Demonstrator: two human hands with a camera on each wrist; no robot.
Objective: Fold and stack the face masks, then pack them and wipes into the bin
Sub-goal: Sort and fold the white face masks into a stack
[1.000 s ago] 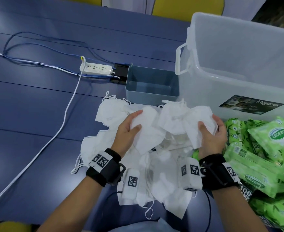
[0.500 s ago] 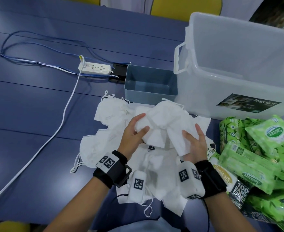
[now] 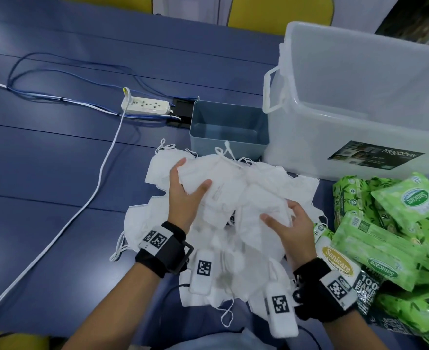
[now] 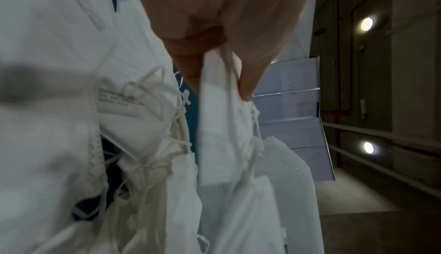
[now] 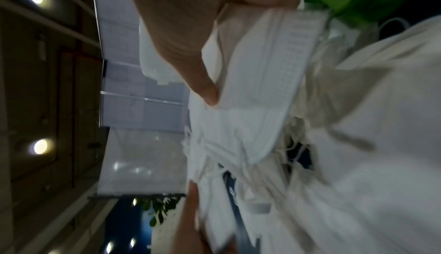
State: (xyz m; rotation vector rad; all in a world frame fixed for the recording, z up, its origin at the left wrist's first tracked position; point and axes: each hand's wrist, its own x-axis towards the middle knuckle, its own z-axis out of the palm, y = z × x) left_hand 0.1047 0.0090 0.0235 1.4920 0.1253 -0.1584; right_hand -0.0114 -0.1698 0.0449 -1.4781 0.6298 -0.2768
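White, soft and limp, the face masks (image 3: 223, 198) lie in one loose heap near the surface's front edge, ear loops tangled, none yet folded or stacked by the look of it. The left hand (image 3: 185, 198) pinches a mask between thumb and fingers at the heap's left upper part; the left wrist view shows the thumb (image 4: 250, 60) pressing a mask edge and its loop against the fingers. The right hand (image 3: 286, 223) grips a mask on the heap's right side, thumb on top, fingers curled under. Holding from both sides probably serves to gather or tease apart the tangle, since the loops snag on each other.

Just behind the heap stands a small grey bin (image 3: 230, 130), open and with nothing visible inside, close enough for a short reach. Beside it, toward the right edge, sits a large clear tub (image 3: 360, 109). Green wipe packs (image 3: 390, 223) are piled at the right edge, touching the heap's fringe, seemingly waiting their turn. A power strip (image 3: 145, 106) and cables (image 3: 102, 170) lie toward the left.
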